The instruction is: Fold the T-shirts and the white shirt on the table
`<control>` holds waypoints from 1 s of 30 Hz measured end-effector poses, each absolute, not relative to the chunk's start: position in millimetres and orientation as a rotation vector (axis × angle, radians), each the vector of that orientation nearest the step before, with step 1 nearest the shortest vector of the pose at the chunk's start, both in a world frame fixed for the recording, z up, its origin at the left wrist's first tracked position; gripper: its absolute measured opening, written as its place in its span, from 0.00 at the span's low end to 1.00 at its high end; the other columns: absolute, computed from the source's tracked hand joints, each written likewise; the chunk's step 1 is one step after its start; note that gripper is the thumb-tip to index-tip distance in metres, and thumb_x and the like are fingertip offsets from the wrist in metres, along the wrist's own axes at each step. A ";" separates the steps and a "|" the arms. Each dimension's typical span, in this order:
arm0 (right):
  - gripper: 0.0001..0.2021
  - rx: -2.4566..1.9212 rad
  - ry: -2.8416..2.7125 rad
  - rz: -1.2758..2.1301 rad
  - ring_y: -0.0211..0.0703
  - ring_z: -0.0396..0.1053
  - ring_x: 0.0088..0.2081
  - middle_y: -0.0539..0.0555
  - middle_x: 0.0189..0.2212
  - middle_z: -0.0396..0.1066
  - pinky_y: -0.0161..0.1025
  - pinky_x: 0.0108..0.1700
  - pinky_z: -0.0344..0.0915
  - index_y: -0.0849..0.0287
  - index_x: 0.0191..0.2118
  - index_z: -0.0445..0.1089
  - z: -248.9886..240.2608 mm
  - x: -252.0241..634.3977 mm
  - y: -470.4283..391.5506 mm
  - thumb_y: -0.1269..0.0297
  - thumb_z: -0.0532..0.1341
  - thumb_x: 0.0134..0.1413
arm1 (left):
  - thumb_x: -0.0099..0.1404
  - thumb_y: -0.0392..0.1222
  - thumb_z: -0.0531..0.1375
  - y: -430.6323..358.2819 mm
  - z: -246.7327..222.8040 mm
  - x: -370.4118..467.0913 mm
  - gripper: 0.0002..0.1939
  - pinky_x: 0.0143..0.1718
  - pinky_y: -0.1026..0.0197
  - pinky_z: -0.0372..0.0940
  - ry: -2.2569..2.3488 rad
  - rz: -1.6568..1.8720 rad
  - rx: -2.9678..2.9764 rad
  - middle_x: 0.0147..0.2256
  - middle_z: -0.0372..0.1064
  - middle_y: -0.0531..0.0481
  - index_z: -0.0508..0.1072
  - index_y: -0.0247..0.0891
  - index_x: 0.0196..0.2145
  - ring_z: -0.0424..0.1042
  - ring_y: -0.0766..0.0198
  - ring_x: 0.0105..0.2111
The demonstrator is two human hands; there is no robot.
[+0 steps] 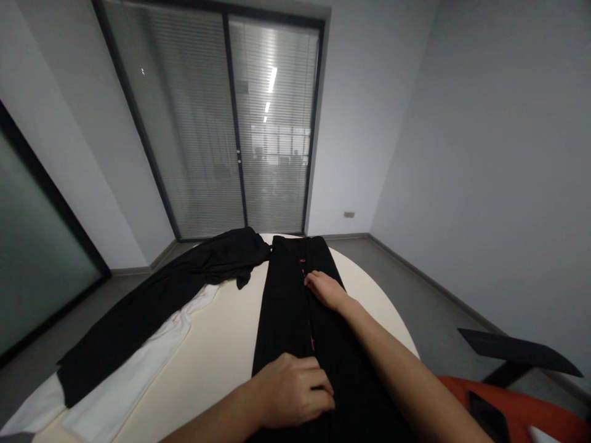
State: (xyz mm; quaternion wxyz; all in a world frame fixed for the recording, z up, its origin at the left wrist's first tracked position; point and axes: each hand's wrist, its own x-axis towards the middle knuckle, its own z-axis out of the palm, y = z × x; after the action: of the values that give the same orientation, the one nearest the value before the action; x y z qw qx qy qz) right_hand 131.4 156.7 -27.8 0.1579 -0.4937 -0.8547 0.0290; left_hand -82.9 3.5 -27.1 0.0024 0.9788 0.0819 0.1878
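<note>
1. At the table's (pixel 221 344) near side, one left hand (pixel 294 391) is half-curled.
2. One black garment (pixel 287 301), pink-marked centrally, is spread on the table.
3. Farther across, one right hand (pixel 325 289) is bent onto it; neither grip can be told.
4. At the table's left, one clothes pile (pixel 152 311) is seen.

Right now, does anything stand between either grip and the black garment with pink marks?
Nothing visible does. The right grip appears to rest on the black garment beside its upper pink marks, the left grip nearer the camera. The other black garment lies to the left, not between them.
</note>
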 end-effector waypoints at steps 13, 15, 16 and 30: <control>0.11 -1.692 -2.067 0.164 0.46 0.71 0.44 0.57 0.43 0.74 0.39 0.47 0.64 0.58 0.48 0.70 -33.3 193.7 143.9 0.62 0.59 0.62 | 0.71 0.40 0.53 35.6 0.1 -134.9 0.10 0.40 0.60 0.65 1.192 0.430 2.776 0.43 0.72 0.48 0.72 0.43 0.46 0.72 0.59 0.43; 0.15 -1.874 -1.933 0.115 0.47 0.72 0.43 0.59 0.43 0.75 0.39 0.46 0.64 0.59 0.49 0.71 -35.2 202.9 144.8 0.57 0.58 0.63 | 0.72 0.41 0.52 46.7 -3.2 -144.1 0.11 0.39 0.59 0.64 1.593 0.434 2.573 0.42 0.72 0.47 0.71 0.42 0.46 0.73 0.57 0.42; 0.17 -1.948 -1.882 0.117 0.48 0.73 0.42 0.60 0.42 0.76 0.40 0.44 0.63 0.60 0.50 0.71 -36.3 205.8 145.4 0.55 0.57 0.63 | 0.72 0.42 0.52 51.1 -5.9 -147.3 0.11 0.38 0.59 0.63 1.726 0.420 2.472 0.41 0.73 0.47 0.71 0.41 0.46 0.74 0.57 0.41; 0.19 -1.872 -1.920 0.338 0.44 0.73 0.34 0.53 0.34 0.77 0.36 0.37 0.61 0.55 0.55 0.67 -37.4 213.6 143.3 0.60 0.61 0.59 | 0.71 0.38 0.51 54.7 -26.6 -145.8 0.09 0.37 0.61 0.59 1.800 0.424 2.224 0.43 0.74 0.49 0.64 0.43 0.48 0.75 0.58 0.42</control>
State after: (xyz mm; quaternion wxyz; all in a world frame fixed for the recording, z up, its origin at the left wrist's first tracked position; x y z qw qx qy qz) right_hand 213.6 143.3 -37.4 0.2178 -0.6761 -0.6933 0.1220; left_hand -145.8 54.7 -26.6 0.1245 0.7629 0.6175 0.1456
